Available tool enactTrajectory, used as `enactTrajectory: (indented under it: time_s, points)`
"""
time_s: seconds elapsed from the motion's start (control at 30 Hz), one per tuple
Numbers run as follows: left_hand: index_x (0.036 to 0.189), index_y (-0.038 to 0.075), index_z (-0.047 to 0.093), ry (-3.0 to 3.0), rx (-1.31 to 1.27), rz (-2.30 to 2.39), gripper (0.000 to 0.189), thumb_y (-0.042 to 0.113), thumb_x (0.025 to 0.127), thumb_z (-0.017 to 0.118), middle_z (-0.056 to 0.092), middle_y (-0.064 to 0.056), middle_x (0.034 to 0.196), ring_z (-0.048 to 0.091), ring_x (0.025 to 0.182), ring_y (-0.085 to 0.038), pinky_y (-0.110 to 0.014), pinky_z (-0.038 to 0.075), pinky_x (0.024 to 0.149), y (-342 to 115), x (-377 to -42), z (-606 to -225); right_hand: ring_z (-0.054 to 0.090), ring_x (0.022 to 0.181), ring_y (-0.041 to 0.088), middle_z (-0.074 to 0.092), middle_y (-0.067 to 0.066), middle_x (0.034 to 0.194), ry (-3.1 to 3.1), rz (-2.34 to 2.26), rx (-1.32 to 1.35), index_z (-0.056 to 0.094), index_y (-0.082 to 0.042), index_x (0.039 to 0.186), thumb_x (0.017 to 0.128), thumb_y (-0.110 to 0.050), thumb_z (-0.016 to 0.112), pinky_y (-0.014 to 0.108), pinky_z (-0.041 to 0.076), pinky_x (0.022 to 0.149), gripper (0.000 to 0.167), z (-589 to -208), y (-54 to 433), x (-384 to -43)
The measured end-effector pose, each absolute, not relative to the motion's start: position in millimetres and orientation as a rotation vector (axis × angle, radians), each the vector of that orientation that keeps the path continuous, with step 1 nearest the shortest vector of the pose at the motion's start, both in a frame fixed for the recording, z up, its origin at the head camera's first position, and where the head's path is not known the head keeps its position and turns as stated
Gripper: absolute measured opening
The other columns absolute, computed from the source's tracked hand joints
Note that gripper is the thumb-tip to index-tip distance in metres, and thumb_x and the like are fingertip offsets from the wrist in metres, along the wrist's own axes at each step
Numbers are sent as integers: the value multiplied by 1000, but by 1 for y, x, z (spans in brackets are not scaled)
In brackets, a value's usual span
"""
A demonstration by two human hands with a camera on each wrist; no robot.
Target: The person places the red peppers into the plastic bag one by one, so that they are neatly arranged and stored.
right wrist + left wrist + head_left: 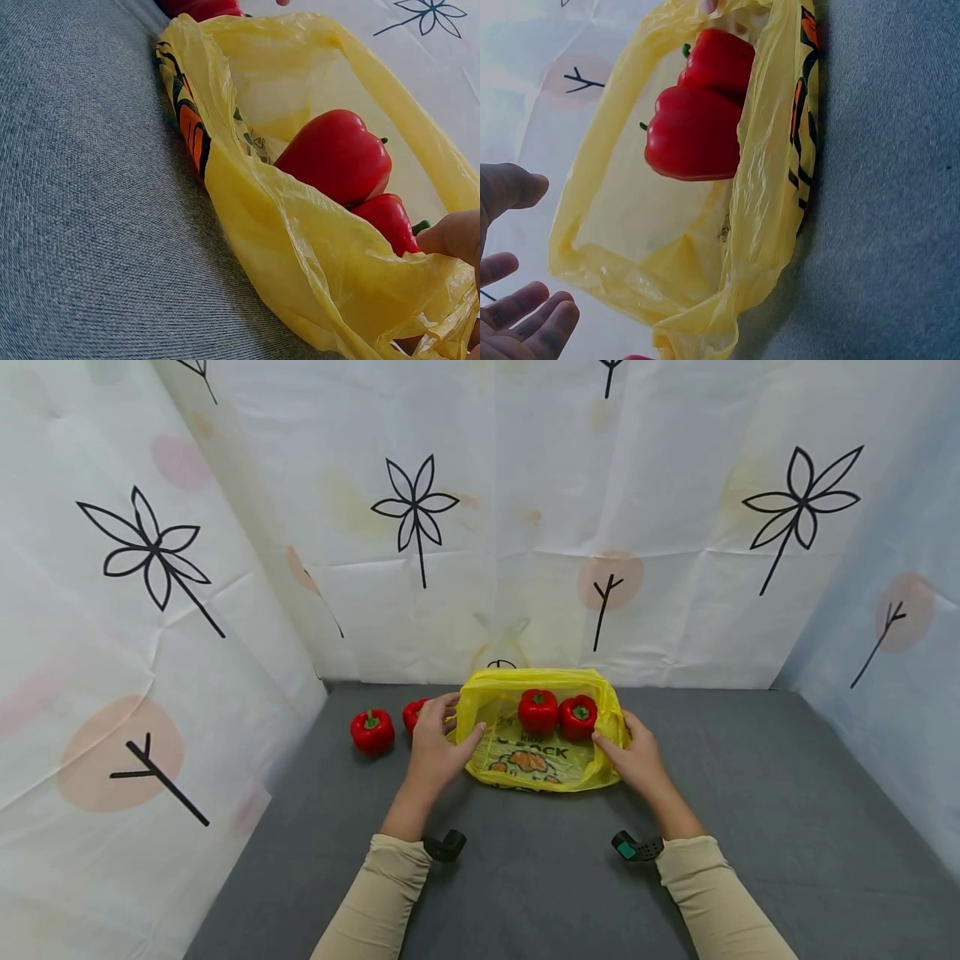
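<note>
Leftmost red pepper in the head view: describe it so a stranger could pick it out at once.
On the gray tabletop, find the open yellow bag, then look past the left hand to the person's left. The leftmost red pepper sits there, green stem up. Unlike the two bagged peppers and the partly hidden pepper behind that hand, it stands outside the bag in full view.

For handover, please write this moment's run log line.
Right hand: grips yellow plastic bag; left hand: near it; inside: two red bell peppers; outside: two peppers

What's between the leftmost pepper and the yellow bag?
Another red pepper, partly hidden by the left hand, which also sits between them; head view.
</note>
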State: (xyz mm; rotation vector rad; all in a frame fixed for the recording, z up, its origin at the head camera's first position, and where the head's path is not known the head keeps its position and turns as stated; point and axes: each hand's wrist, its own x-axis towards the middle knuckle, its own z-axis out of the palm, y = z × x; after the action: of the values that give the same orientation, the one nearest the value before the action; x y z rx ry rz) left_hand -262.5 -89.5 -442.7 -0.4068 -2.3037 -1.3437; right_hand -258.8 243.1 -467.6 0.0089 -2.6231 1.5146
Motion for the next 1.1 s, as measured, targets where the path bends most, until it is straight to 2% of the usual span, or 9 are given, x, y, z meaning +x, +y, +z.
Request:
enactTrajectory:
  time_s: [0.2, 0.53, 0.8, 0.97, 1.1]
  points:
    - [142, 1, 58, -2305, -355, -1305, 61, 24, 93, 84, 58, -19, 135, 61, 122, -38, -58, 57, 103, -97, -262, -440, 54, 137, 47, 47, 30, 157, -2630, 1499, 29, 33, 3, 163, 106, -26, 66, 61, 49, 111, 72, -468, 243, -259]
    - [142, 5, 59, -2251, -310, -1283, 58, 24, 93, 84, 58, -18, 137, 59, 124, -45, -61, 55, 103, -115, -264, -435, 57, 133, 45, 49, 30, 155, -2625, 1485, 31, 34, 3, 162, 106, -26, 66, 59, 52, 107, 71, -467, 243, -258]
    - [141, 5, 60, -2230, -235, -1273, 58, 26, 93, 84, 58, -18, 137, 57, 126, -39, -59, 54, 106, -127, -263, -428, 59, 130, 44, 51, 29, 154, -2616, 1497, 38, 35, 3, 162, 106, -28, 66, 56, 55, 105, 71, -468, 244, -257]
    - [137, 3, 62, -2178, -242, -1240, 52, 21, 94, 83, 59, -19, 133, 57, 123, -34, -56, 53, 108, -136, -264, -427, 59, 131, 44, 51, 29, 154, -2621, 1495, 34, 36, 2, 161, 106, -28, 67, 56, 54, 106, 71, -468, 243, -257]
    - [134, 1, 65, -2125, -246, -1161, 48, 18, 93, 83, 62, -20, 129, 59, 119, -36, -53, 53, 104, -146, -266, -428, 57, 133, 44, 50, 29, 155, -2626, 1497, 26, 35, 3, 162, 106, -28, 67, 57, 52, 108, 71, -468, 244, -257]
